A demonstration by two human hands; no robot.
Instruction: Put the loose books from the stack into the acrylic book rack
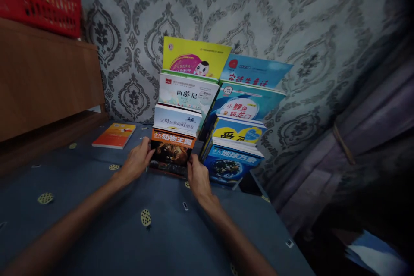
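Two rows of books stand upright in tiers against the wall. At the front of the left row is a book with an orange title band and a lion on its cover (171, 152). My left hand (139, 158) pinches its left edge, while my right hand (198, 176) grips the right edge low down. Behind it rise a pale blue book (177, 120), a white book (189, 92) and a tall yellow book (194, 56). Just right of my right hand stands a blue book with a globe on it (230, 167), with several blue and yellow books behind.
An orange book (114, 136) lies flat on the grey-blue patterned cloth (106, 215). At the left are a wooden cabinet (48, 77) and, on top, a red plastic basket (42, 0). A tied curtain (317, 172) hangs at the right, beyond the table's edge.
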